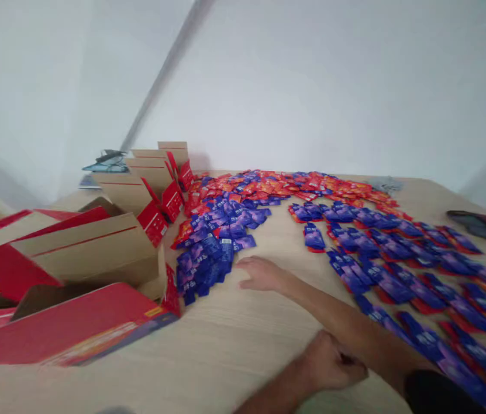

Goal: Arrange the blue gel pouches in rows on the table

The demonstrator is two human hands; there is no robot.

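My right hand (261,274), unladen with thumb parted, is nearer than my curled left hand (333,363), contents undeterminable, to the loose purple packets (202,259) just beside it at 10 o'clock, the pale-labelled packet (226,252) aligned roughly 12-to-6.

No wording is showing legibly: pale lettering is blurring on the purple packets (204,265), and tiny white print is marking the red cartons (152,223) unreadably.
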